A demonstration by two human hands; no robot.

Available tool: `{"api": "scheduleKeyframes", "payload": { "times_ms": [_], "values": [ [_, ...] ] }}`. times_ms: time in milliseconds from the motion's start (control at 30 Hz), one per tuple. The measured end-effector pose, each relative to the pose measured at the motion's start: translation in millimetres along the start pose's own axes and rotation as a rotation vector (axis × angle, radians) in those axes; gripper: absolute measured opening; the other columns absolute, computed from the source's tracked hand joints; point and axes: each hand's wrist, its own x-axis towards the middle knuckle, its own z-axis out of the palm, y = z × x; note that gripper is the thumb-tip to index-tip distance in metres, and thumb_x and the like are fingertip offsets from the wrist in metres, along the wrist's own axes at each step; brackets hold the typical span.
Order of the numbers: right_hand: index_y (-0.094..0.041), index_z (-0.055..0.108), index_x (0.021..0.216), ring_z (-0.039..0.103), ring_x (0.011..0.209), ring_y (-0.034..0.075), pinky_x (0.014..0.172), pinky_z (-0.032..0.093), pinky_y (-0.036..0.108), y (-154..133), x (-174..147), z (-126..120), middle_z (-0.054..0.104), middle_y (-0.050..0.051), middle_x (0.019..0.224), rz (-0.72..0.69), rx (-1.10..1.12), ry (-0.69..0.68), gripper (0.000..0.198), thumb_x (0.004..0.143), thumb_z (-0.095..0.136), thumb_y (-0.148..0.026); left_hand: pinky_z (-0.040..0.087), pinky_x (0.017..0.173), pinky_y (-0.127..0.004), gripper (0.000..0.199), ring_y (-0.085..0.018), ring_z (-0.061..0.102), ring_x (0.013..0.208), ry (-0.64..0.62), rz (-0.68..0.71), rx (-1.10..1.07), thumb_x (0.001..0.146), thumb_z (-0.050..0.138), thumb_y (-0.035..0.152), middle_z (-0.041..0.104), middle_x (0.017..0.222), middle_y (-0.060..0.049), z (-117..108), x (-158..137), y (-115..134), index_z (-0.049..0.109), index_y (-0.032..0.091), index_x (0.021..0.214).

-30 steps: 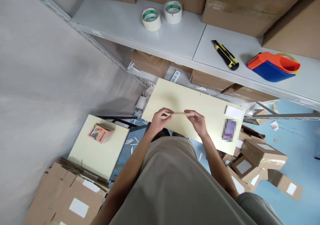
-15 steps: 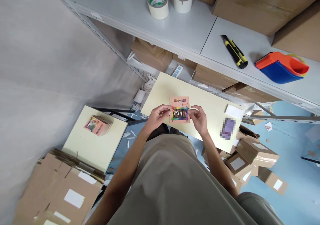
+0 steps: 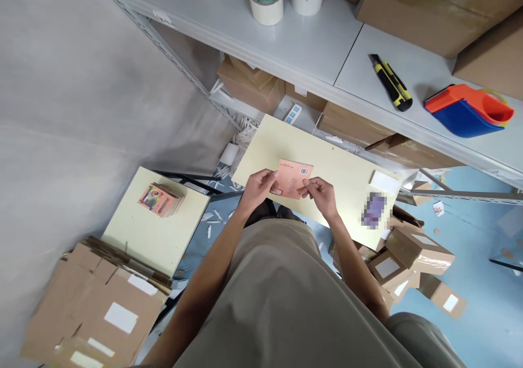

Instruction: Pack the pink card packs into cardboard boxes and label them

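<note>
A small pink booklet (image 3: 291,177) is held above the pale yellow table (image 3: 327,161), its barcode side facing up and slightly tilted. My left hand (image 3: 258,189) pinches its left edge between thumb and fingers. At the lower right edge, my right hand (image 3: 321,194) has closed fingers on the same booklet. On a second pale table to the left lies a stack of similar pink booklets (image 3: 160,200), their picture covers up.
Above, a grey shelf (image 3: 314,52) carries two tape rolls (image 3: 266,2), a utility knife (image 3: 391,83) and an orange-and-blue tape dispenser (image 3: 468,110). A white box (image 3: 384,181) sits on the table's right. Cardboard boxes (image 3: 420,248) lie right; flattened cartons (image 3: 98,308) lie left.
The booklet has been turned from its picture cover to its barcode side and now sits at a slight angle. Both hands remain at its edges. The view has shifted slightly.
</note>
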Motion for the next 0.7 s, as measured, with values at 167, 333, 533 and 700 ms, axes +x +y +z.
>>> {"api": "scheduleKeyframes", "payload": {
  "times_ms": [167,333,533,700],
  "values": [
    [-0.023,0.071,0.090,0.075,0.069,0.020,0.064,0.055,0.033,7.4,1.7,2.6,0.083,0.009,0.089,-0.035,0.018,-0.025,0.059,0.103,0.053,-0.078,0.057,0.072,-0.031,0.062,-0.022,0.075,0.084,0.033,0.013,0.044,0.102,0.056,0.076,0.083,0.093,-0.011,-7.2,-1.8,1.7,0.079,0.018,0.099],
    [-0.025,0.067,0.105,0.066,0.063,0.018,0.065,0.053,0.032,28.2,13.1,11.5,0.073,-0.003,0.071,-0.004,-0.006,-0.066,0.049,0.090,0.074,-0.071,0.061,0.082,-0.030,0.045,-0.021,0.075,0.094,-0.003,0.119,0.130,0.101,0.070,0.059,0.080,0.117,-0.010,-0.8,-11.0,14.2,0.081,0.022,0.124],
    [-0.027,0.060,0.100,0.071,0.075,0.019,0.076,0.058,0.034,42.0,30.8,31.3,0.078,0.000,0.085,0.034,0.128,-0.094,0.047,0.081,0.081,-0.065,0.063,0.095,-0.034,0.021,-0.022,0.076,0.110,-0.138,0.325,0.288,0.102,0.070,0.033,0.076,0.123,-0.007,19.4,-21.6,18.0,0.085,0.033,0.117],
    [-0.027,0.064,0.103,0.075,0.082,0.022,0.082,0.062,0.039,39.2,36.8,41.2,0.080,0.002,0.089,0.045,0.131,-0.073,0.046,0.082,0.082,-0.063,0.062,0.094,-0.031,0.031,-0.022,0.077,0.107,-0.123,0.326,0.422,0.103,0.066,0.026,0.076,0.122,-0.005,18.9,-23.5,19.1,0.081,0.035,0.129]
  ]
}}
